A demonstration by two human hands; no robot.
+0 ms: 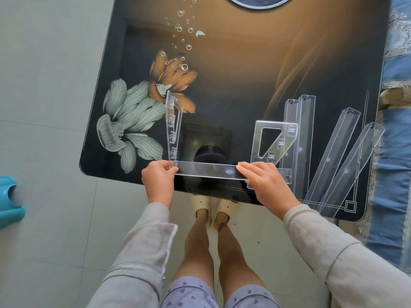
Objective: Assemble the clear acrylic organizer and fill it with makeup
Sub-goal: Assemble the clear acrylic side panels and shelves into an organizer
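Left hand (159, 180) pinched upright side panel (174, 121) at near edge of table (222, 63), right hand (264, 181) lay flat-fingered on long tray (206, 169), spare pieces (307, 141) by right edge.

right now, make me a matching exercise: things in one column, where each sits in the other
1. left clear acrylic side panel
2. right clear acrylic side panel
3. long clear acrylic shelf strip
4. teal plastic object

a. on the floor
b. flat on the table
c. between left hand and right hand
d. standing on edge

Pairs: 1-d, 2-b, 3-c, 4-a
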